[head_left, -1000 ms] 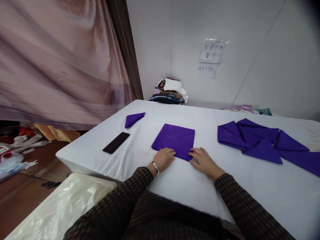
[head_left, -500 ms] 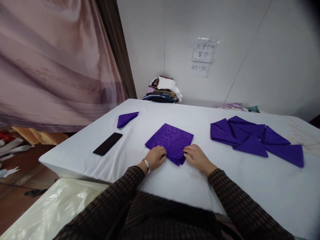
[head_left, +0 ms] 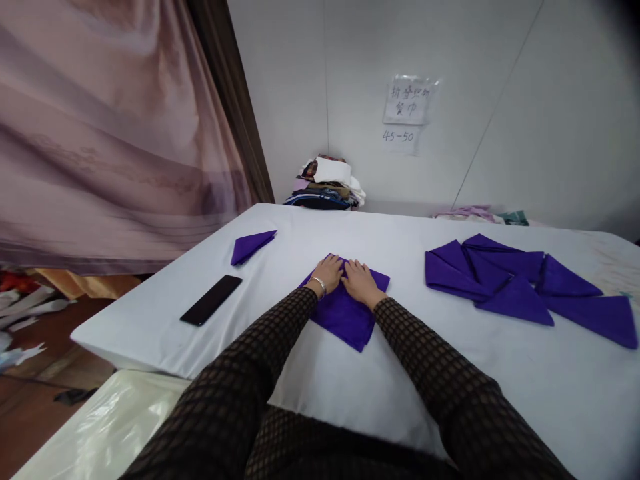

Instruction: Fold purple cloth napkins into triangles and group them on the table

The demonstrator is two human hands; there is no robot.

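Note:
A purple patterned cloth [head_left: 345,321], folded into a square and turned cornerwise, lies on the white-covered table [head_left: 200,373] in front of me. My left hand [head_left: 328,272], with a silver bracelet at the wrist, rests on its far part with fingers stretched forward. Right beside it, my right hand [head_left: 359,279] lies on the same cloth, fingers extended and a little apart. Both hands cover part of the cloth's far corner. Several purple cloths folded into triangles [head_left: 515,300] overlap at the right. One small folded purple cloth [head_left: 251,247] sits at the left.
A black phone-like slab [head_left: 211,300] lies on the table's left side. Stacked fabrics [head_left: 327,183] stand behind the far edge, near a wall with a handwritten sign [head_left: 407,103]. A pink curtain [head_left: 110,133] hangs at the left. A plastic-covered surface [head_left: 115,427] is at lower left.
Both hands have moved from the near edges of the cloth to its far corner and closer together. The cloth's near corner now shows uncovered. The view has shifted slightly.

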